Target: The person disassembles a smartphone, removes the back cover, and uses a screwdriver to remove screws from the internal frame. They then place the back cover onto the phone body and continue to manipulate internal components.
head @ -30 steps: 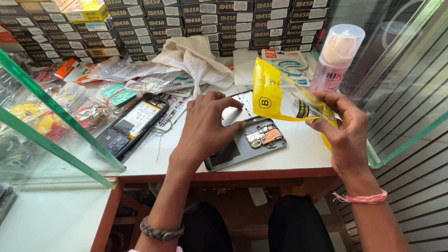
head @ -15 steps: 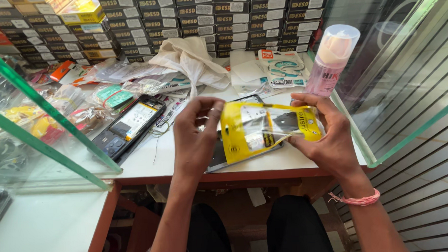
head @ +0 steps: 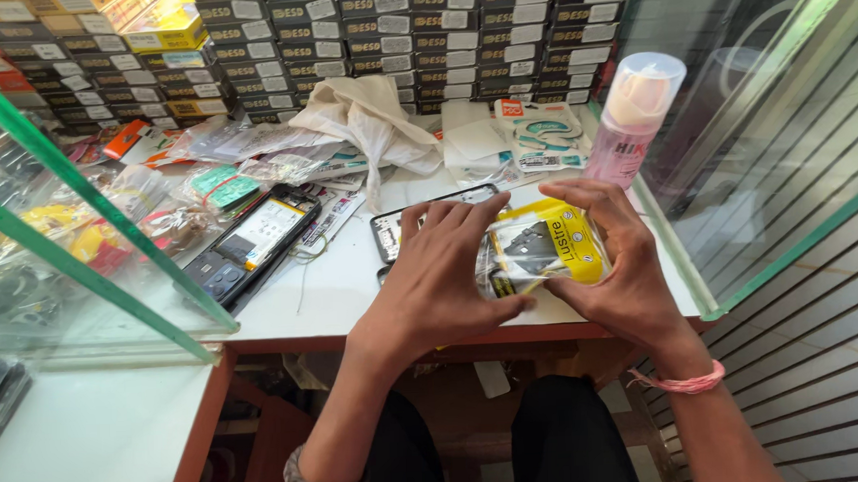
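Both hands hold a small yellow and clear plastic packet (head: pixel 541 247) flat above the white table's front edge (head: pixel 327 302). My left hand (head: pixel 445 278) grips its left side with fingers spread over the top. My right hand (head: pixel 620 263) clasps its right side, thumb underneath. Beneath the packet lies an opened phone (head: pixel 419 222) with its inside showing, mostly hidden by my left hand.
A pink spray bottle (head: pixel 634 120) stands at the right by the glass wall. Stacked small boxes (head: pixel 375 43) line the back. A white cloth (head: pixel 368 120), sealed packets (head: pixel 530 138) and dismantled phones (head: pixel 248 243) lie on the table. A green-edged glass case (head: pixel 77 244) stands left.
The packet has come down from raised in my right hand to flat over the phone. My left hand left the phone and took the packet's left side.
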